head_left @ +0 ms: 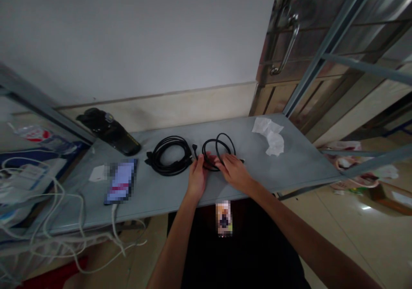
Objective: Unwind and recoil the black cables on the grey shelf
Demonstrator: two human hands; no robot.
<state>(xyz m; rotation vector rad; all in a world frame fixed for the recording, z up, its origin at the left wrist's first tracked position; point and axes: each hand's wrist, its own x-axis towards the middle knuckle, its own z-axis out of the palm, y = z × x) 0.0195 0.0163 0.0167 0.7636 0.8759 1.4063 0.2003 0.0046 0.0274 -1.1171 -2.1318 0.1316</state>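
Observation:
Two black cables lie on a grey table (289,168). The larger coiled cable (170,155) rests flat to the left, untouched. A smaller looped cable (220,150) sits in the middle, and both my hands are on it. My left hand (198,175) pinches its left side with fingers closed. My right hand (234,170) grips the loop's near edge, fingers curled over the strands. Part of the loop is hidden under my fingers.
A black bottle (109,131) lies at the back left. A phone (121,181) and a small white card (97,174) sit on the left, crumpled white tissue (271,135) at the back right. White cords (64,220) hang off the left edge. Metal frame bars (322,48) rise on the right.

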